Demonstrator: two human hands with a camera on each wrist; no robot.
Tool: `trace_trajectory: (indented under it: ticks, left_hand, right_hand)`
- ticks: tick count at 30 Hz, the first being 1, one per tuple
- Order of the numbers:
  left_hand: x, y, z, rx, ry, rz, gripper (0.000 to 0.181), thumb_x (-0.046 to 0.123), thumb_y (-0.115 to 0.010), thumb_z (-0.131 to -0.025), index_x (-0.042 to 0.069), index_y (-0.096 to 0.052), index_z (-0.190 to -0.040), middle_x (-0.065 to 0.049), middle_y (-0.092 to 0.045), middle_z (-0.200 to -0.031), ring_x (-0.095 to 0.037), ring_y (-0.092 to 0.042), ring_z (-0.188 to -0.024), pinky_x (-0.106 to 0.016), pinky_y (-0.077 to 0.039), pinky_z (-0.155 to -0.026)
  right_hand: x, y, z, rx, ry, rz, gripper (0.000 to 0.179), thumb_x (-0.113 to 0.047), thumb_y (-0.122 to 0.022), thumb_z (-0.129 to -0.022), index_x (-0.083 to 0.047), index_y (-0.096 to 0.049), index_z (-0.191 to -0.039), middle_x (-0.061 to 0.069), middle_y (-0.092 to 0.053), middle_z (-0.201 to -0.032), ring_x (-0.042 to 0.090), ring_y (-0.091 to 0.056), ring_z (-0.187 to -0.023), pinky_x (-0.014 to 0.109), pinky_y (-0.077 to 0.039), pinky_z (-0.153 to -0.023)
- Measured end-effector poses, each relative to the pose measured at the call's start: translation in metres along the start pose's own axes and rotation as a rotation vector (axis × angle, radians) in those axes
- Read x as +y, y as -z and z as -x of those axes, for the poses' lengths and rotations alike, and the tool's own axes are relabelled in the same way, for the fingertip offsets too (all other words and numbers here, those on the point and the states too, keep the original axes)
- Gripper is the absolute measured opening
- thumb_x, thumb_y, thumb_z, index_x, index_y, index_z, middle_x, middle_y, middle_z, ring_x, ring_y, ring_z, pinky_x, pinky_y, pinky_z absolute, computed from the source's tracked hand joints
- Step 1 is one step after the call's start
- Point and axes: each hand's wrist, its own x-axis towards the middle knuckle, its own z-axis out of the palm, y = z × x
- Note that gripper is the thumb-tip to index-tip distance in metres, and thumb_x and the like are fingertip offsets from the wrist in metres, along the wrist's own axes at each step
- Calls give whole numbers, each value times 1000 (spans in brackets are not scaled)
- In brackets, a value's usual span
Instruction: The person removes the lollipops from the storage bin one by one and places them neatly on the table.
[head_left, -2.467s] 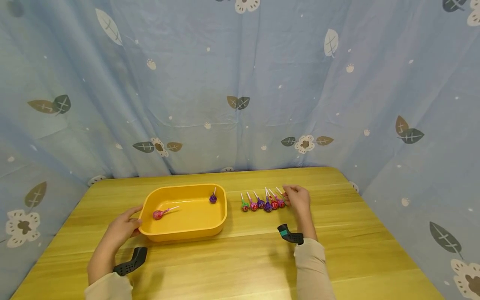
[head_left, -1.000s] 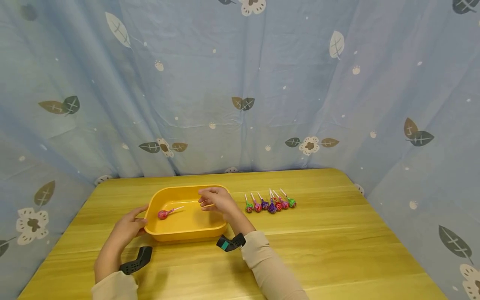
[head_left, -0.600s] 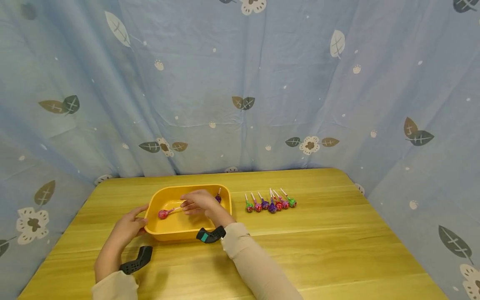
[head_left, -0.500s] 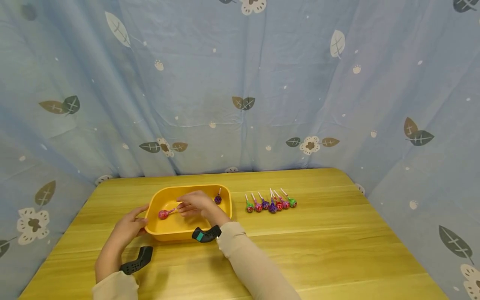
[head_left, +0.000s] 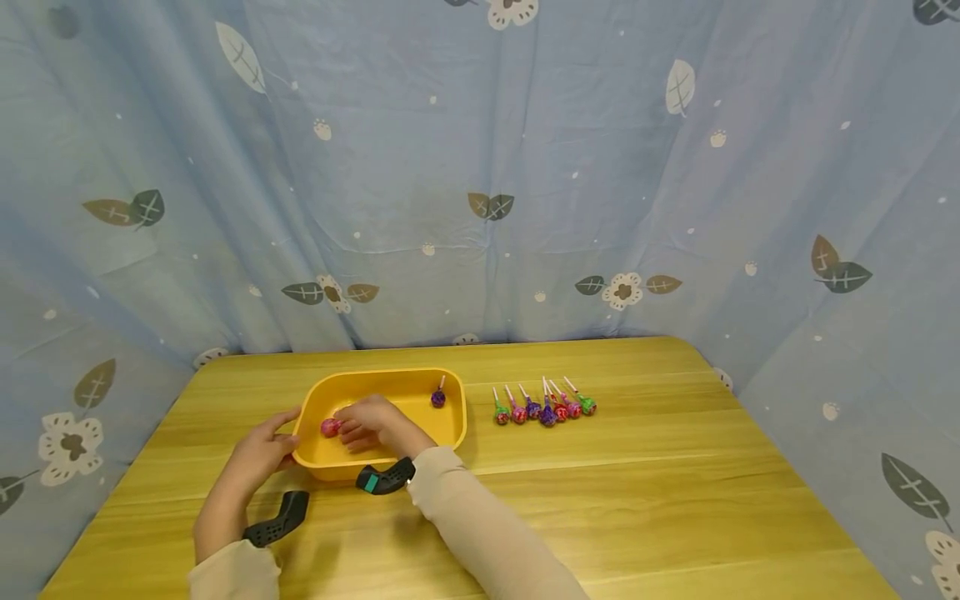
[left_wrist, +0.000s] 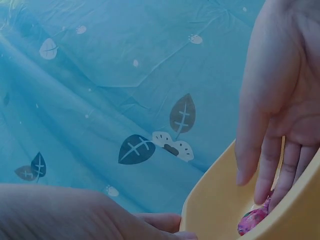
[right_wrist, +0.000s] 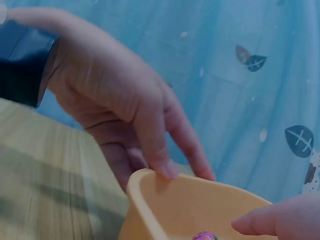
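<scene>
My left hand (head_left: 258, 454) grips the left end of a yellow tray (head_left: 423, 425), with fingertips at the rim. Inside the tray my right hand (head_left: 375, 421) reaches down over a pink lollipop (head_left: 330, 427), covering its stick. In the left wrist view, the right hand's fingers are nearly straight beside the pink candy (left_wrist: 254, 220), the thumb standing apart from them. I cannot tell whether they touch the stick. A purple lollipop (head_left: 438, 398) lies in the tray's far right corner.
Right of the tray, several lollipops lie in a row on the wooden table (head_left: 637, 500), from a green one (head_left: 502, 414) to another green one (head_left: 588, 406), with pink, purple and red ones between. A blue patterned curtain (head_left: 420, 167) hangs behind and beside the table.
The right hand has left the row of lollipops, where a green one now lies at the right end, and moved left into the tray to the pink lollipop. The left hand stays at the tray.
</scene>
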Motion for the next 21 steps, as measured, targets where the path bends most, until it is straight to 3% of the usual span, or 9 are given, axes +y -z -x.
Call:
trace_trajectory:
  ticks: [4, 7, 13, 21]
  left_hand:
    - [0, 0, -1, -1, 6, 0, 53, 4, -42, -101, -11, -22, -148, -42, -46, -128, -42, -61, -105, -43, -56, -82]
    - [0, 0, -2, 1, 4, 2, 53, 4, -42, -101, -12, -21, -147, -42, -47, -128, -41, -61, -104, -43, -56, -82]
    - [-2, 0, -1, 6, -1, -5, 52, 4, -41, -102, -12, -21, -147, -42, -46, -128, -42, -60, -105, -43, -56, -82]
    - [-1, 0, 0, 6, -5, -5, 52, 3, -42, -101, -12, -23, -147, -42, -48, -126, -41, -62, -103, -42, -56, -81]
  right_hand:
    - [0, -5, 1, 37, 1, 36, 17, -14, -69, -88, 2, -67, -93, 14, -65, -85, 28, -64, -74, 40, -58, -76]
    - [0, -11, 2, 63, 24, 95, 15, -14, -70, -87, 1, -70, -86, 11, -63, -79, 21, -57, -64, 35, -57, -68]
    - [1, -22, 4, 101, 72, 243, 17, -11, -71, -84, 0, -66, -72, 7, -52, -63, 17, -42, -51, 26, -40, -47]
    - [1, -27, 8, 160, 82, 362, 21, -12, -79, -76, -3, -65, -63, 3, -55, -62, 15, -42, -51, 27, -46, -50]
